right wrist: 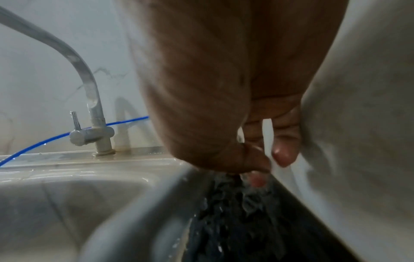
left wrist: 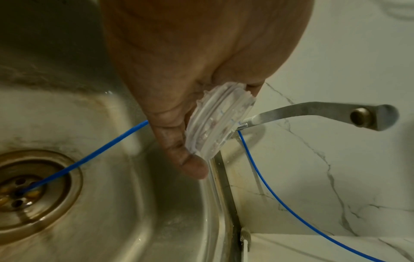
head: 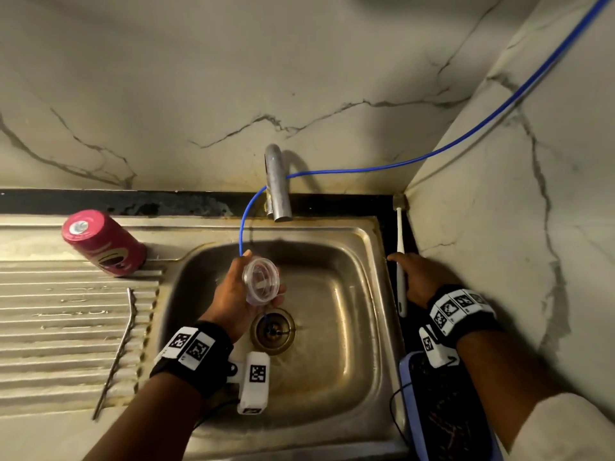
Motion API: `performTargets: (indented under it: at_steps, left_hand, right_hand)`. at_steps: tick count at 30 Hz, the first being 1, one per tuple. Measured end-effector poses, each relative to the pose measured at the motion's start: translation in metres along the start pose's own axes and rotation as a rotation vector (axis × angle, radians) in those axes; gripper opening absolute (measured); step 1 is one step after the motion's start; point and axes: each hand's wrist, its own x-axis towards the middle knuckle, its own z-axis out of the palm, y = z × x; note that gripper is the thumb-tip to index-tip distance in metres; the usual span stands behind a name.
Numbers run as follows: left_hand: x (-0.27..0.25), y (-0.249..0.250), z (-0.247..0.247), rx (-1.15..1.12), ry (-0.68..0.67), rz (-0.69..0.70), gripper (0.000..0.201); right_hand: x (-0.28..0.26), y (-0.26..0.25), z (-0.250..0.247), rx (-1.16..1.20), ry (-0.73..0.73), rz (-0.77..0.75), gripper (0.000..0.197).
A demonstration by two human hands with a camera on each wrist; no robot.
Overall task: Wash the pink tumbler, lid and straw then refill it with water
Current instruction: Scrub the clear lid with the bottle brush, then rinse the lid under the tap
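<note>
The pink tumbler stands upside down on the drainboard, left of the sink. A thin metal straw lies on the ridges in front of it. My left hand holds the clear lid over the basin, below the tap; in the left wrist view the thumb and fingers clamp the lid's threaded rim. My right hand is on the black counter strip right of the sink, its fingers curled round the handle of a long white brush lying there.
The steel sink has a drain near my left wrist. A thin blue tube runs from the upper right past the tap into the drain. A lilac tray sits at the sink's front right. Marble walls close the back and right.
</note>
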Motion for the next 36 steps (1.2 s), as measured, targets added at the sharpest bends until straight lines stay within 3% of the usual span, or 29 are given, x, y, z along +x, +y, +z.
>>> performTargets:
  at_steps: [5,7,9,11,13,16,19,24,27,30,32,36]
  left_hand:
    - [0.001,0.002,-0.001,0.010,-0.001,-0.013,0.046]
    - [0.001,0.006,-0.002,-0.007,0.011,-0.006,0.045]
    - [0.002,0.010,-0.007,-0.039,0.016,-0.011,0.047]
    - [0.003,0.013,-0.009,-0.075,-0.003,-0.023,0.053]
    - [0.003,0.015,-0.012,-0.114,-0.033,-0.037,0.058]
    - [-0.001,0.018,-0.014,-0.163,-0.077,-0.036,0.060]
    - [-0.004,0.020,-0.020,-0.218,-0.117,-0.034,0.062]
    - [-0.003,0.021,-0.027,-0.241,-0.119,-0.057,0.063]
    - [0.000,0.022,-0.023,-0.241,-0.115,-0.074,0.062]
    - [0.003,0.022,-0.014,-0.188,-0.143,-0.098,0.063]
    - [0.006,0.022,-0.007,-0.133,-0.176,-0.112,0.065]
    - [0.010,0.027,0.006,-0.081,-0.178,-0.095,0.064]
  right_hand:
    - [-0.001,-0.020,-0.021,-0.183,0.162,0.113,0.065]
    - [-0.003,-0.041,-0.025,-0.037,0.329,0.124,0.058]
    - [-0.002,-0.072,-0.015,0.241,0.476,-0.022,0.052]
    - [0.004,-0.103,0.006,0.478,0.435,-0.216,0.060]
    - [0.013,-0.137,0.024,0.623,0.314,-0.317,0.075]
    - [0.028,-0.184,0.040,0.664,0.228,-0.358,0.087]
    - [0.045,-0.217,0.046,0.607,0.175,-0.337,0.075]
    - [0.066,-0.225,0.066,0.503,0.239,-0.349,0.077]
    - [0.079,-0.213,0.063,0.344,0.269,-0.406,0.090]
    - [0.079,-0.210,0.051,0.497,0.076,-0.435,0.102]
    - [0.071,-0.206,0.054,0.710,0.021,-0.393,0.091]
    - [0.038,-0.199,0.071,1.002,0.176,-0.300,0.043]
